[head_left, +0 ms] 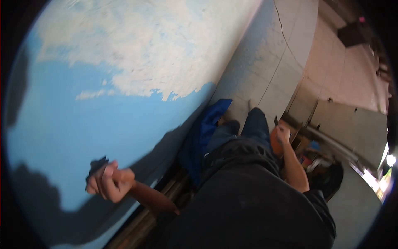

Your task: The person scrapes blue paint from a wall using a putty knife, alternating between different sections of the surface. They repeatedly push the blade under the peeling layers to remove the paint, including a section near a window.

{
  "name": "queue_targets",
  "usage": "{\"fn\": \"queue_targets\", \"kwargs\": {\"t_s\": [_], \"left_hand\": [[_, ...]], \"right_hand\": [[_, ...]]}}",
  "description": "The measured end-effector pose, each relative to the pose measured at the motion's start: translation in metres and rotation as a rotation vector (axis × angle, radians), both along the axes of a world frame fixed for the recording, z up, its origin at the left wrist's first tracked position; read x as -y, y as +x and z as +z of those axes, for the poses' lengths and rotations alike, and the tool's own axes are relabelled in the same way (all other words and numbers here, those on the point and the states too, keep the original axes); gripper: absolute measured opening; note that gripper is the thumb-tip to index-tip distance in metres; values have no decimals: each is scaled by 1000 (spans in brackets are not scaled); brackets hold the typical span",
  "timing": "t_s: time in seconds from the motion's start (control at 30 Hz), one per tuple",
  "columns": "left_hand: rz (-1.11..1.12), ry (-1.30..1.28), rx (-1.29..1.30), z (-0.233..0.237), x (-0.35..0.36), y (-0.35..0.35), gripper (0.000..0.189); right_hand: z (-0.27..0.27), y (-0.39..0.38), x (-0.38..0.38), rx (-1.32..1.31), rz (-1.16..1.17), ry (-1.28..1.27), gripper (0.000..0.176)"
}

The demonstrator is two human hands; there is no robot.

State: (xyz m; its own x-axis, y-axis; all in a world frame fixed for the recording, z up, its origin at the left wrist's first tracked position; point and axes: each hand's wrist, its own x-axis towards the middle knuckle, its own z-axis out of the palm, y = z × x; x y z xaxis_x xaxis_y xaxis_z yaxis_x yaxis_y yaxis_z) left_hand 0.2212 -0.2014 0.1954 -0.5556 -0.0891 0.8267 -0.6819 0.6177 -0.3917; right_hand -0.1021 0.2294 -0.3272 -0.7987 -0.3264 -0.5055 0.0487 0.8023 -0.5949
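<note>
My left hand (111, 182) is closed, knuckles up, right at the light blue wall (95, 128). A dark grey, ragged-edged patch (96, 167) shows beside its fingers; I cannot tell whether it is a held piece or shadow. Across the wall's upper part spreads a rough whitish coat (145, 45) with an uneven lower edge. Low on my other side, my right hand (283, 134) is closed around a small tool with a dark flat blade (276, 120), blade pointing away from me. An orange rounded object (275, 142) sits right behind that hand.
Blue cloth (199, 137) hangs between my legs and the wall. Pale floor tiles (269, 79) stretch ahead, with a thin cable (280, 23) across them. Mixed clutter (311, 155) lies at my right, near a grey panel (348, 128). Wooden lengths (139, 226) run along the wall's foot.
</note>
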Motion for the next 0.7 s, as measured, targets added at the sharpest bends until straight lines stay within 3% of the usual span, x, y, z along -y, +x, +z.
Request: {"fn": "queue_targets", "kwargs": {"t_s": [0.03, 0.07, 0.13, 0.17, 0.2, 0.23, 0.3, 0.37, 0.4, 0.47, 0.5, 0.57, 0.63, 0.7], "left_hand": [[-25, 62, -19, -7, -3, -2, 38], [-53, 128, -37, -14, -8, -4, 36], [-63, 275, -41, -23, -21, -9, 32], [-108, 421, -80, -33, -28, -5, 26], [-100, 582, -144, -44, -37, -3, 23], [-98, 744, -208, -56, -47, -4, 21], [-96, 1163, -459, -89, -71, -14, 11], [-68, 1421, -465, -126, -94, -36, 11], [-125, 1537, -382, -141, -108, -50, 12], [-261, 1785, -160, -184, -133, -72, 20], [-154, 2001, -20, -190, -149, -89, 24], [-294, 2225, 178, -232, -174, -112, 33], [-473, 2239, 357, -268, -196, -130, 40], [-406, 2310, 448, -296, -213, -139, 43]], "right_hand": [[11, -1, -20, -85, 35, 50, 22], [26, -5, -32, 24, -17, 198, 25], [3, -9, -76, -80, 138, 289, 22], [-33, -17, -103, 67, 67, 313, 22], [-31, -23, -107, -20, 310, 323, 25], [-5, -24, -96, 97, 223, 286, 26], [13, -34, -80, 132, 284, 232, 29], [43, -50, -51, 341, 159, 189, 31], [57, -54, -35, 455, 86, 167, 33], [70, -67, -11, 410, 66, 106, 36], [85, -73, 1, 402, 72, 75, 36], [99, -81, 13, 397, 75, 37, 36], [103, -85, 15, 396, 68, 15, 37], [111, -86, 8, 412, 54, 14, 35]]}}
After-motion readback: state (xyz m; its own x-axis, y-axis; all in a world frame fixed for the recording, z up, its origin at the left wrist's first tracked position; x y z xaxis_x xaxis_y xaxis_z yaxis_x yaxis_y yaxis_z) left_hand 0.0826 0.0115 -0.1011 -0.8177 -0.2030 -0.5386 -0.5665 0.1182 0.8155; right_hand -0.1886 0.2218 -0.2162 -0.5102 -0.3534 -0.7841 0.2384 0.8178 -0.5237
